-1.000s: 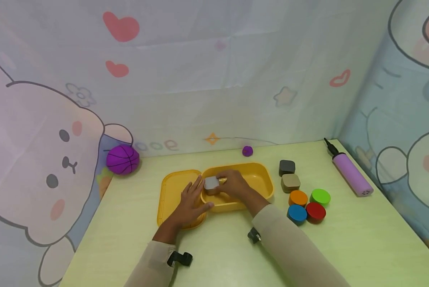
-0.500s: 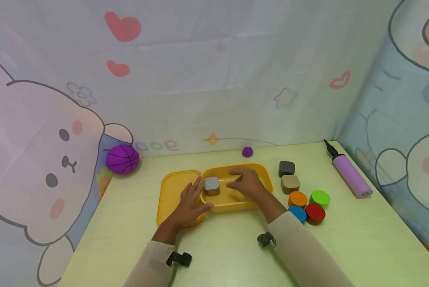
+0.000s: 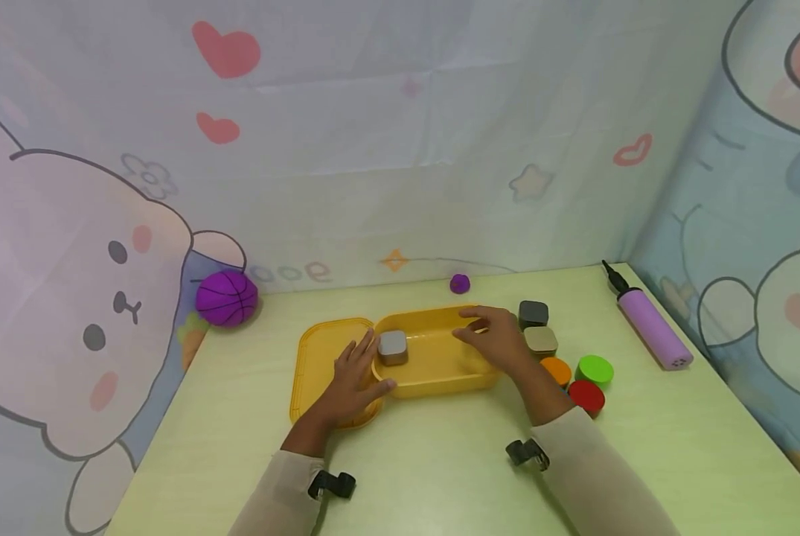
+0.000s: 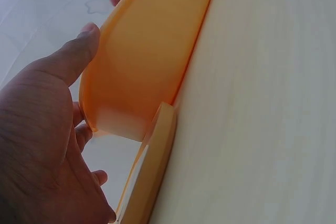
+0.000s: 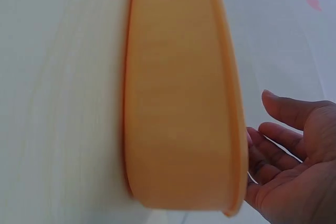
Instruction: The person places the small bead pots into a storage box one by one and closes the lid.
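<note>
A yellow plastic box (image 3: 433,387) lies open on the table, holding a grey rounded-square block (image 3: 393,348) at its left end. Beside it on the left is a yellow lid (image 3: 312,365). My left hand (image 3: 351,383) rests with extended fingers at the box's left end, partly over the lid; the left wrist view shows its thumb near the box rim (image 4: 100,30). Above the right end of the box, my right hand (image 3: 496,341) holds nothing, its fingers loosely bent and the thumb apart. The right wrist view shows that hand (image 5: 299,161) beside the box wall (image 5: 181,93).
Right of the box sit a black block (image 3: 533,313) and a tan block (image 3: 541,340). Orange (image 3: 557,371), green (image 3: 594,369) and red (image 3: 586,397) round pieces lie nearer. A purple pump (image 3: 654,327), purple ball (image 3: 227,298) and small purple object (image 3: 460,284) stand farther out.
My right hand has let go of the grey block inside the box and moved right, across to the box's right end, now covering the blue round piece. The left hand has stayed put.
</note>
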Available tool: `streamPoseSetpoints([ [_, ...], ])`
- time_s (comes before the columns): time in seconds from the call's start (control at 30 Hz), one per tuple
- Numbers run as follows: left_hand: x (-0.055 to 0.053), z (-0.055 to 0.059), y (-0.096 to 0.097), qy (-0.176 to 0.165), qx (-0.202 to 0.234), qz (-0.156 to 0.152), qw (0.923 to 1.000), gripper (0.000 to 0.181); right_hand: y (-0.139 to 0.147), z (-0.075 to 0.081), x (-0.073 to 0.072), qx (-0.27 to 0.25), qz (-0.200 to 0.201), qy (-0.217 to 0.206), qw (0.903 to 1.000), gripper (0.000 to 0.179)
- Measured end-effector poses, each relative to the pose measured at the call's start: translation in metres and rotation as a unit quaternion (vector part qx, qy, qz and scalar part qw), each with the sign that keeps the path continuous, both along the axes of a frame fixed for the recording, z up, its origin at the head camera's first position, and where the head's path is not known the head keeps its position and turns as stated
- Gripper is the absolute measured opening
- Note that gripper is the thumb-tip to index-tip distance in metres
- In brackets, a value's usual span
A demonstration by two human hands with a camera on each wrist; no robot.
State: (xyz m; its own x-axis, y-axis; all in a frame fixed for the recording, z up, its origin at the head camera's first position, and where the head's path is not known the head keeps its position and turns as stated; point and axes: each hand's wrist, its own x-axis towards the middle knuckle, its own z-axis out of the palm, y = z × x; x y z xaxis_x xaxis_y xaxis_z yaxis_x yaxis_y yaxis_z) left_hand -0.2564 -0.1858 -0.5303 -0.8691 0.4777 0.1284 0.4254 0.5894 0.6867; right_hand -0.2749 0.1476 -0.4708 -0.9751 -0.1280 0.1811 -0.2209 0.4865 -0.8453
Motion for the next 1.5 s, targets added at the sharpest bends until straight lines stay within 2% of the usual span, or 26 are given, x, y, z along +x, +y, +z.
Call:
streamPoseSetpoints([
  [0.17, 0.001, 0.002, 0.001, -0.007, 0.012, -0.001, 0.9999, 0.094, 0.024, 0.003, 0.007, 0.001, -0.016, 0.013, 0.9998, 0.046],
  [0.4, 0.0, 0.003, 0.004, -0.003, 0.001, -0.001, 1.0, 0.095, 0.061, 0.001, 0.015, 0.009, -0.037, 0.025, 0.999, 0.044],
  [0.6, -0.001, 0.006, 0.007, -0.001, -0.006, 0.001, 1.0, 0.094, 0.088, 0.004, 0.025, 0.022, -0.067, -0.01, 0.9975, 0.049],
  [0.77, -0.003, 0.004, 0.013, -0.012, -0.007, 0.002, 0.9999, 0.093, 0.107, 0.004, 0.031, 0.038, -0.084, -0.026, 0.9954, 0.053],
  [0.9, -0.003, 0.003, 0.016, -0.014, -0.021, 0.013, 0.9996, 0.093, 0.117, 0.003, 0.03, 0.056, -0.082, -0.029, 0.9946, 0.058],
  [1.2, -0.001, 0.008, 0.016, -0.007, -0.029, 0.027, 0.9992, 0.091, 0.13, -0.007, 0.025, 0.089, -0.091, -0.073, 0.9892, 0.069],
  [1.5, 0.001, 0.005, 0.008, 0.004, -0.03, 0.038, 0.9988, 0.092, 0.135, -0.026, 0.015, 0.098, -0.057, -0.074, 0.9908, 0.071],
])
